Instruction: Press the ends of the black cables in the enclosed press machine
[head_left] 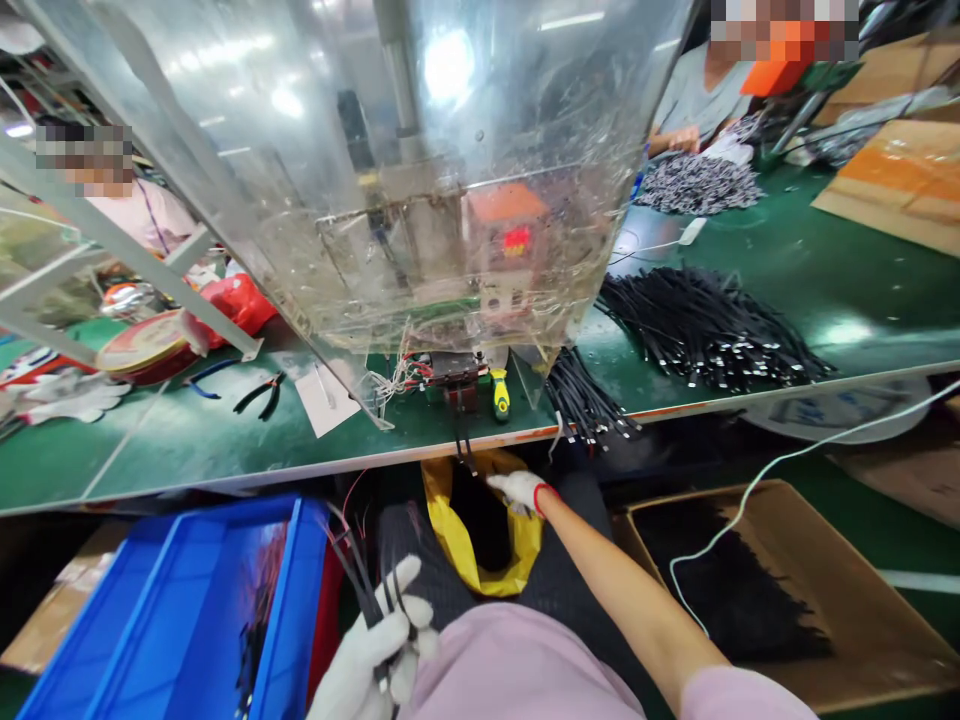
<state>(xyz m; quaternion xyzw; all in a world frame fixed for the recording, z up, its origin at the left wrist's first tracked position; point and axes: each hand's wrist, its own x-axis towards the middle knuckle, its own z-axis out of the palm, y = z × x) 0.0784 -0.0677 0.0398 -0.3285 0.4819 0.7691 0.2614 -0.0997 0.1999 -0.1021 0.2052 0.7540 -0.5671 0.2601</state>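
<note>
My left hand (379,645), in a white glove, is shut on a bundle of black wires (360,570) at the bottom of the view, with a few thin red wires showing above it. My right hand (519,490), in a white glove with a red cuff, reaches over a yellow bag (450,530) and shows nothing in its grip. Its fingertips are close to short black wires (465,455) hanging at the green workbench's edge (300,465).
A blue plastic bin (289,600) stands at lower left, and a cardboard box (847,590) of black cables at right. On the bench are a clear-walled machine (420,170), pliers (259,395) and black cable heaps (705,330). A co-worker's hand (679,140) rests beyond.
</note>
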